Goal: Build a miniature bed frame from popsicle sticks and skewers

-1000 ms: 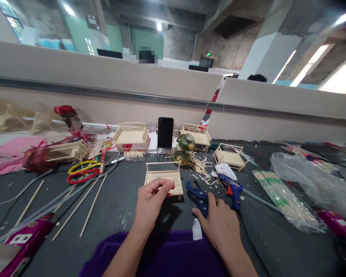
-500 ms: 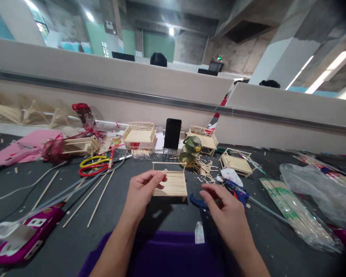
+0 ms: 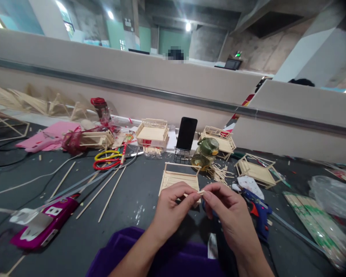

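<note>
Between the fingertips of both hands is a short wooden stick [image 3: 201,192], pale and small; whether there is more than one piece I cannot tell. My left hand [image 3: 174,207] pinches its left end between thumb and fingers. The other end is in the pinch of my right hand [image 3: 230,211]. Just behind my left hand stands a miniature bench of wooden sticks [image 3: 178,178], with a slatted top and a raised back rail; my fingers cover its front edge. The dark blue-handled tool under my right hand is mostly hidden.
A blue glue gun [image 3: 258,213] lies right of my right hand. Behind the bench are a phone on a stand [image 3: 187,133], a green-lidded jar [image 3: 207,150] and loose stick pieces [image 3: 220,174]. Red-handled scissors [image 3: 105,164] and long sticks [image 3: 112,193] lie left. Purple cloth [image 3: 127,246] is in front.
My right hand has moved in to meet my left, and both now pinch the short stick. The hands came together in front of the bench. The view has shifted left.
</note>
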